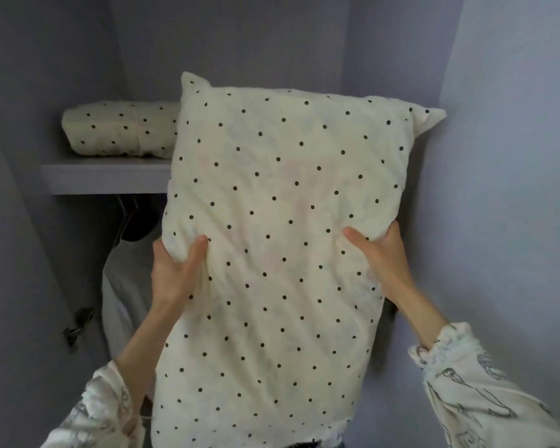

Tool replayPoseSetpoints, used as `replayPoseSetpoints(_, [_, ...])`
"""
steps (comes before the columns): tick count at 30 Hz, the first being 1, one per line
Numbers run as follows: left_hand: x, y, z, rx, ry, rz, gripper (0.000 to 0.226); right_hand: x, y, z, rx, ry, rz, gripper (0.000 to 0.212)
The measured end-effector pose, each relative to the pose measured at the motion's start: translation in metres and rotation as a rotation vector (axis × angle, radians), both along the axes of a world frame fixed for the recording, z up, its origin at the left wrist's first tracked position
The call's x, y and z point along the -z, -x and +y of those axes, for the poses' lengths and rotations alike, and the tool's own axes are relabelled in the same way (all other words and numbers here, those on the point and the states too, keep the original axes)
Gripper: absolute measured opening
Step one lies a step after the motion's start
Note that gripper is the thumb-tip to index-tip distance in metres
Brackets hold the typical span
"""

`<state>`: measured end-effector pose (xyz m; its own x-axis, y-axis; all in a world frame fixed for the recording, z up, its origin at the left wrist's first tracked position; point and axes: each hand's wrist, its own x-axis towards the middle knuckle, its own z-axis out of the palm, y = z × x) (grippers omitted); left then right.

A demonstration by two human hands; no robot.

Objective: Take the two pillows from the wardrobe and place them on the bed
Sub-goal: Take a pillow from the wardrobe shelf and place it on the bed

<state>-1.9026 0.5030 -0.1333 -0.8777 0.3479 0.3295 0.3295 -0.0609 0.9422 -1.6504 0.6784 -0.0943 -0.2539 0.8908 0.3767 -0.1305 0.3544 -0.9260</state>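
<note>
I hold a cream pillow with black dots (278,240) upright in front of the open wardrobe, out past the shelf. My left hand (175,270) grips its left edge, thumb pressed into the front. My right hand (382,257) grips its right edge the same way. A second pillow of the same cloth (120,129) lies flat on the wardrobe shelf (107,177), behind and to the left of the held one. The bed is not in view.
Under the shelf hang clothes on hangers, among them a white garment (123,286). The open wardrobe door with a metal hinge (75,331) stands at the left. A pale wall or door panel (511,189) rises close on the right.
</note>
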Motion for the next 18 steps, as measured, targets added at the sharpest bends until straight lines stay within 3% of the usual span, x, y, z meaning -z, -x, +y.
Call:
replayPoseSetpoints(7, [0.059, -0.036, -0.050, 0.194, 0.091, -0.141, 0.075, 0.040, -0.061, -0.086, 0.074, 0.001, -0.118, 0.043])
replayPoseSetpoints(13, [0.115, -0.052, -0.122, 0.366, 0.258, -0.206, 0.077, 0.109, -0.094, -0.190, 0.264, 0.183, -0.143, 0.057])
replayPoseSetpoints(18, [0.155, -0.076, -0.172, 0.534, 0.382, -0.244, 0.075, 0.163, -0.132, -0.280, 0.388, 0.299, -0.180, 0.048])
